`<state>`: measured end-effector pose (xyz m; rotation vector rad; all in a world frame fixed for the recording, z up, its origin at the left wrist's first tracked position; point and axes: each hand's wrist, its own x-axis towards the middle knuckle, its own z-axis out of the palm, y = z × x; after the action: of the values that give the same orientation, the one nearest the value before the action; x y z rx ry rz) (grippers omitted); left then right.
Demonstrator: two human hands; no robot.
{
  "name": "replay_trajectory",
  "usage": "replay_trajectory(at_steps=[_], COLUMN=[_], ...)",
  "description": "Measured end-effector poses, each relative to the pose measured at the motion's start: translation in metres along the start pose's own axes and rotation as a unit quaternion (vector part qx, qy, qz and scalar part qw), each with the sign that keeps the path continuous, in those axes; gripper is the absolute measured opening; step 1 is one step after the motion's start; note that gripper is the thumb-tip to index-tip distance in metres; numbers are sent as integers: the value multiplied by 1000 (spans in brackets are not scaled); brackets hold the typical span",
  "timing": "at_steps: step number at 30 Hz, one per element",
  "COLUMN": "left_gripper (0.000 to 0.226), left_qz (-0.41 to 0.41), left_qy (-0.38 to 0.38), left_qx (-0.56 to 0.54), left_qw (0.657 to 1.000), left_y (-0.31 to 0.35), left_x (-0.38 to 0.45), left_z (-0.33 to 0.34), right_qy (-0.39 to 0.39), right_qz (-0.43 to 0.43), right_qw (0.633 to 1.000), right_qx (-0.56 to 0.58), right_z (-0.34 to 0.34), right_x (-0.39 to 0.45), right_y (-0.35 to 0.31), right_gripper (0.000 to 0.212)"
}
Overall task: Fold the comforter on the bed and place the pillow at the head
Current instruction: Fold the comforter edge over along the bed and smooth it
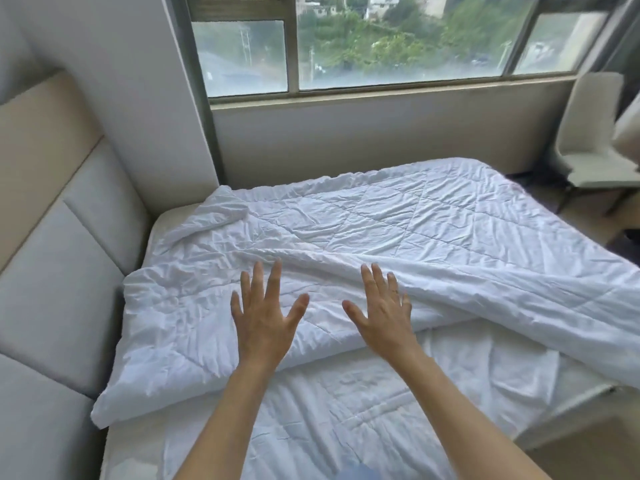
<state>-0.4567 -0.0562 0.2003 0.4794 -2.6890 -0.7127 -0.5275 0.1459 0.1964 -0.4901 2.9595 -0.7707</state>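
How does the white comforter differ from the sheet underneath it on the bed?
The comforter is puffy, with diamond quilting; the sheet lies flat and thin on the mattress. The comforter is folded over with a thick rounded edge towards the person, while the sheet is spread in one layer. Both open hands, left hand and right hand, are over the comforter, not the sheet. Both are white and wrinkled.

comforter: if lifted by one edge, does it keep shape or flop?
The white comforter would likely flop: it is creased and bunched at the folded edge. It probably feels light, thin quilting. Both open hands, left and right, spread over it.
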Motion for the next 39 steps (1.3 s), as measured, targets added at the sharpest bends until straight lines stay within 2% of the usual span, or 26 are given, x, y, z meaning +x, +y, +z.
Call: replay_trajectory(at_steps=[6,10,15,18,21,23,27,31,32,35,37,39], left_gripper=[87,87,90,91,82,79,73,70,69,66,68,71], left_qz=[75,109,85,28,-46,-99,-180,-275,-308,-418,-487,-535], left_qy=[-44,-70,-97,-123,-171,-191,-210,-229,-228,-203,-178,-156], left_qx=[-40,-58,-99,-200,-337,-387,-417,-432,-451,-528,-542,-534], left_qw=[995,990,987,972,925,896,866,828,806,711,662,635], left_y=[116,205,327,392,444,470,505,530,535,551,559,565], left_x=[-25,-45,-73,-95,-114,-120,-121,-112,-108,-95,-86,-78], left_z=[74,133,218,263,300,324,382,459,481,550,595,636], right_qy=[52,83,94,113,143,158,153,127,127,134,123,106], right_qz=[85,127,177,223,287,329,391,442,453,484,509,533], right_qw=[995,988,977,952,887,836,749,625,590,496,457,432], right_qx=[27,28,69,177,333,409,513,631,656,709,719,720], right_z=[-65,-114,-182,-218,-241,-248,-243,-231,-227,-213,-200,-187], right_x=[-51,-78,-104,-124,-138,-141,-139,-114,-104,-71,-52,-38], right_y=[117,217,357,428,489,526,589,646,662,708,737,762], right_gripper=[79,80,78,78,77,79,71,69,71,75,77,80])
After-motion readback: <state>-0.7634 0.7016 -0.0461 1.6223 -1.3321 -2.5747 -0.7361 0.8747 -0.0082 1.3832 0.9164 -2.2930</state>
